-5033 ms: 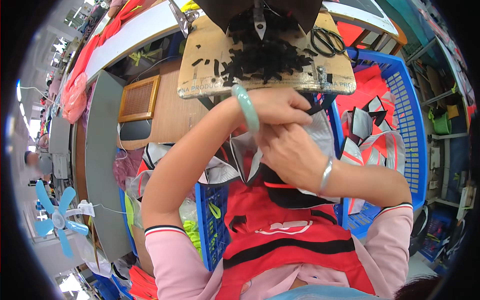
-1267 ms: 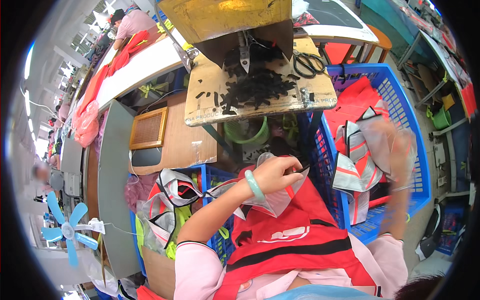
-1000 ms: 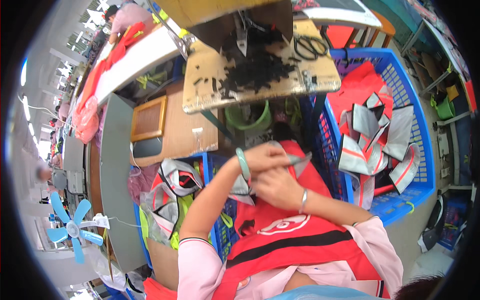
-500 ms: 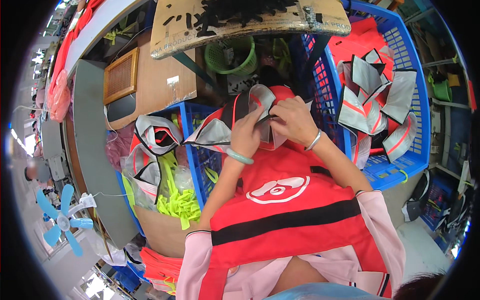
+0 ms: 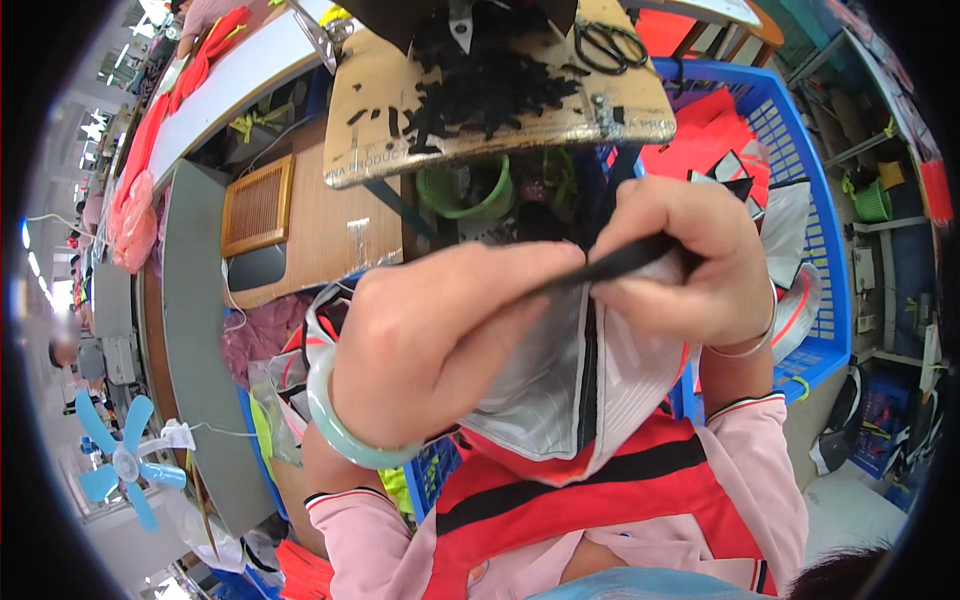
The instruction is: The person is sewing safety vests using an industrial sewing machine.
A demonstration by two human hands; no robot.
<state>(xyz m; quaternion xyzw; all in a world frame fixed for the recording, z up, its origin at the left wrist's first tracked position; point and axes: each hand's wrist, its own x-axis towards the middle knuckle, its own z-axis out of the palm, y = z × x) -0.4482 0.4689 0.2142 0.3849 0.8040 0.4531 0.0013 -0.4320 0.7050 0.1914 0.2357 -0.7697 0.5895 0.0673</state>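
Raised close in front of me, a grey reflective fabric piece with red edges and a black strip down its middle hangs over my red apron. Its black edge binding is stretched between my hands. My left hand, wearing a pale green bangle, is closed with thumb and fingers pinching the binding. On the other side my right hand, with a silver bangle, grips the binding between bent fingers and thumb. Part of the fabric is hidden behind both hands.
A small wooden table ahead bears black scraps and black-handled scissors. Below it sits a green basket. At the right stands a blue crate of red and grey pieces. A blue fan is at the left.
Both hands have come up and much nearer with the fabric piece, and its black binding is now drawn out between them. The view has tilted, showing more of the table top and its scissors.
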